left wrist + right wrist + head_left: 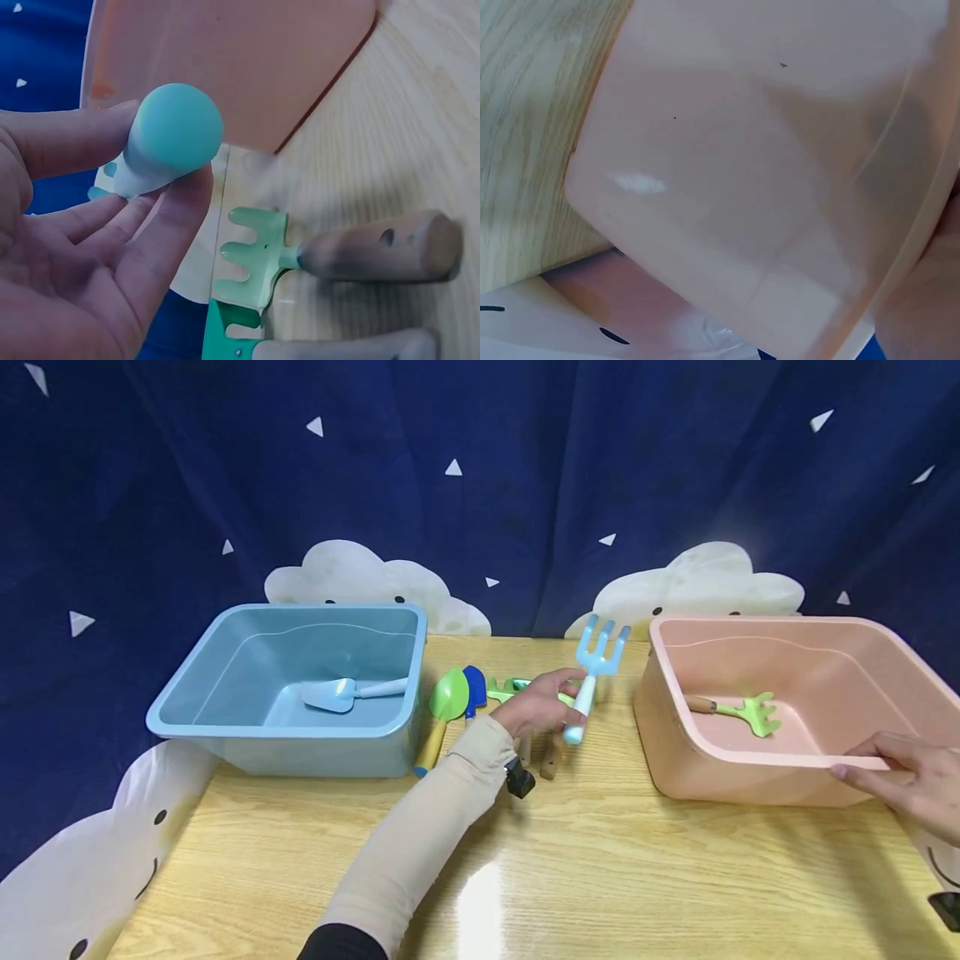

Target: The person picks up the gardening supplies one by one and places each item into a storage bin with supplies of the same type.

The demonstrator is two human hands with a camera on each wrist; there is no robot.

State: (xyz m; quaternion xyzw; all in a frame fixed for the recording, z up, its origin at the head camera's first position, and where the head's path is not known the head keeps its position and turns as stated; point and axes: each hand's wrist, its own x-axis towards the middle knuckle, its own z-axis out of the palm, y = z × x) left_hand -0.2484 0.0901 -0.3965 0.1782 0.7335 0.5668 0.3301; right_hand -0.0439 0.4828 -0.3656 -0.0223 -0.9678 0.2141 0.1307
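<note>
My left hand pinches the pale handle of a light blue garden fork, held above the table with its prongs pointing away. The left wrist view shows the handle's rounded turquoise end between thumb and fingers. Below that hand lie a green hand rake with a wooden handle and a darker green tool, partly cut off. At the right, my right hand grips the near rim of the pink bin, thumb outside. Inside this bin lies another green hand rake.
A blue bin stands at the left with a light blue trowel in it. Between the bins lie a green trowel with a yellow handle and a dark blue tool. Behind hangs a dark blue curtain.
</note>
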